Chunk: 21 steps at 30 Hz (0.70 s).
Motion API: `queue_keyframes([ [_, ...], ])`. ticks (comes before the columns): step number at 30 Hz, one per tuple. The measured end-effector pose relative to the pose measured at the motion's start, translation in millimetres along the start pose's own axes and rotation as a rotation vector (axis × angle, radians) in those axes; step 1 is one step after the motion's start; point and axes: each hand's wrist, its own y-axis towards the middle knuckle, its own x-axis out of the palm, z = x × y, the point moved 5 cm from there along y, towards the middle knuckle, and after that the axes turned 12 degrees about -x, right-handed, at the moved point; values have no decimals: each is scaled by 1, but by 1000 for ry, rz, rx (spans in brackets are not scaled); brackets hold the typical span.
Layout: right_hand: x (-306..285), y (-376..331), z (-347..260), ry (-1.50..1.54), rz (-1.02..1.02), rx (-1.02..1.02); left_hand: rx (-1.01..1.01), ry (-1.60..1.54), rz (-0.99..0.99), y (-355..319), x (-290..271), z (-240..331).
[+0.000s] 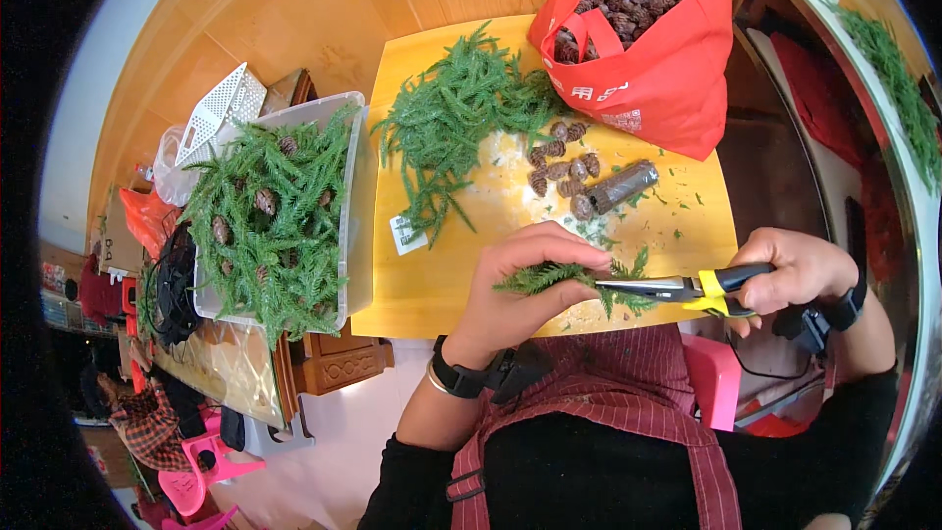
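My left hand (525,280) pinches a green artificial pine sprig (545,278) between thumb and fingers, near the table's front edge. In my right hand (800,270) are long-nose pliers (714,287) with yellow and black handles. Their metal jaws point left and meet the sprig beside my left fingertips; what the tips grip is hidden by the needles. Just beyond my hands lie several small brown pine cones (559,171) and a dark brown cylinder (626,186) with a shiny wrap. A heap of loose green sprigs (461,103) covers the table's far left.
A red bag (653,88) of pine cones stands on the yellow table (432,280) at the far right. Left of the table, a clear plastic bin (355,206) holds sprigs with cones. Behind it is a white perforated basket (224,108). A pink stool (711,373) is beside me.
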Motion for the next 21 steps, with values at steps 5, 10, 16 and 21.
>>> queue_keyframes([
  [5,6,5,25,664,-318,80,158,0,-88,1,5,4],
  [10,18,3,6,718,-315,-7,97,-36,-5,-1,-4,1],
  [16,19,-7,-28,116,-195,-7,55,79,6,0,-5,6],
  [21,22,-18,-22,141,-171,-71,24,19,-131,4,1,7],
])
